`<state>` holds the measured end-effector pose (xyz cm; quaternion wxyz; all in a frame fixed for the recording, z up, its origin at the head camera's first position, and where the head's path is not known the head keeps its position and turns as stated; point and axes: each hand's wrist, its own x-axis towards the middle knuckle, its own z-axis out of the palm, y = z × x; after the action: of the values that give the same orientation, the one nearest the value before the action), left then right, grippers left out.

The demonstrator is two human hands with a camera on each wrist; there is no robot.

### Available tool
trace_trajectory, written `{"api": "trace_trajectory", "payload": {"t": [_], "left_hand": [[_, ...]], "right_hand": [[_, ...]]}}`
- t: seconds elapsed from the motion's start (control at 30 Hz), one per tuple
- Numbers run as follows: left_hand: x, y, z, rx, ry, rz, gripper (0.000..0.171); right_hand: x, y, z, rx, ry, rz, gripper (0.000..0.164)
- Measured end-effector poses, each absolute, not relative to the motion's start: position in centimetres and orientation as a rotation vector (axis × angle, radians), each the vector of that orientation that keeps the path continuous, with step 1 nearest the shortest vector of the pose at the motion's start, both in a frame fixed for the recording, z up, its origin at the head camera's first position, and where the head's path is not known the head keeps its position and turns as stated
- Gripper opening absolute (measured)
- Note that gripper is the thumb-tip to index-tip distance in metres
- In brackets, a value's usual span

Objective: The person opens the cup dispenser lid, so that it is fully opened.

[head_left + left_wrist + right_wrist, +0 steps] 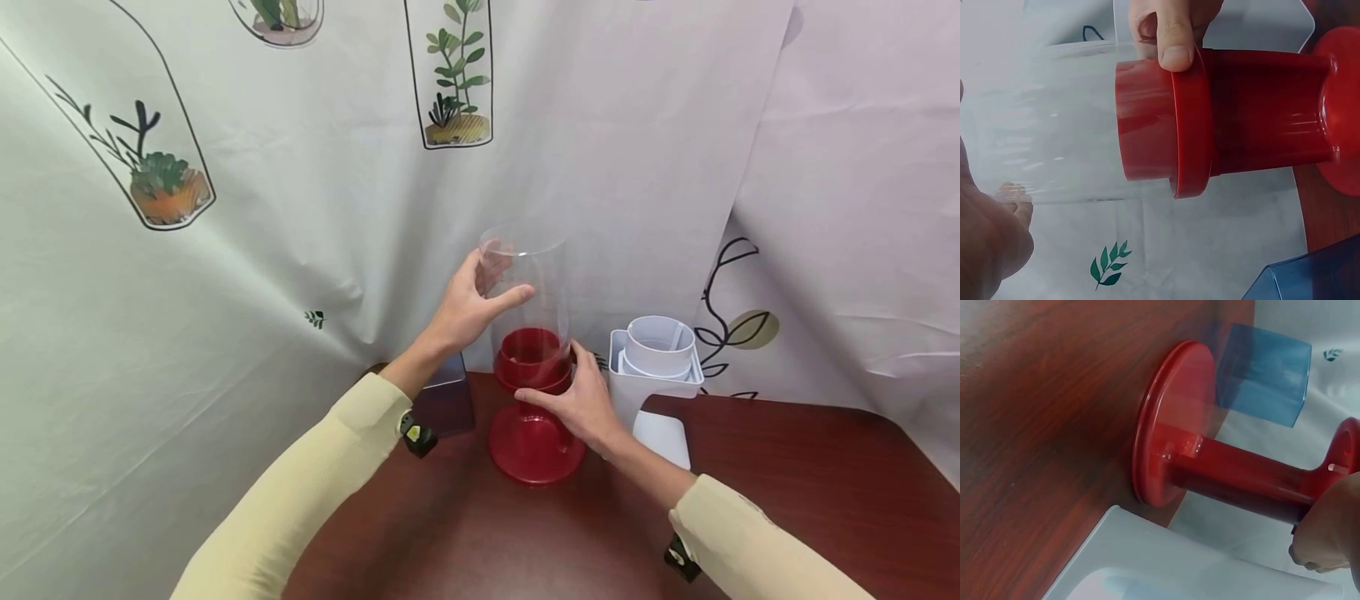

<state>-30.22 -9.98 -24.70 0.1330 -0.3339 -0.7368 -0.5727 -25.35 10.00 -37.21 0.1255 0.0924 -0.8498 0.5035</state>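
A clear, open-topped cylinder (pixel 547 283) stands upright at the top of a red pedestal stand (pixel 534 458). My left hand (pixel 467 307) holds the cylinder near its upper rim, thumb on the near side and fingers round the far side. Lower down, my right hand (pixel 583 404) grips the stand's red collar. In the left wrist view the right thumb (pixel 1175 53) presses on that collar, and the cylinder's lower edge surrounds its raised ring. The stand's round foot (pixel 1175 425) rests on the table in the right wrist view, where the cylinder is out of sight.
A white stand (pixel 628 396) with a round cup-like top is just right of the red one. On the left, partly behind my left forearm, sits a translucent blue box (pixel 1266 375). Printed fabric (pixel 600 125) hangs behind the dark wooden table (pixel 787 500).
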Motion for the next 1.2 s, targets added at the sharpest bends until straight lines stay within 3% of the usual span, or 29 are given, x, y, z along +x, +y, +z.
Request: {"api": "trace_trajectory", "payload": {"t": [0.2,1.2], "left_hand": [[-30.1,-10.1,-24.9,-1.047,-2.086,-1.656,0.075],[-26.8,-10.7,-24.9,-1.173,-2.1,-1.772,0.083]], "right_hand": [[-24.1,10.0,-37.2,0.26,-2.473,1.482,0.114],[-19.7,12.0,-36.9,0.374,-2.363,1.613,0.093]]}}
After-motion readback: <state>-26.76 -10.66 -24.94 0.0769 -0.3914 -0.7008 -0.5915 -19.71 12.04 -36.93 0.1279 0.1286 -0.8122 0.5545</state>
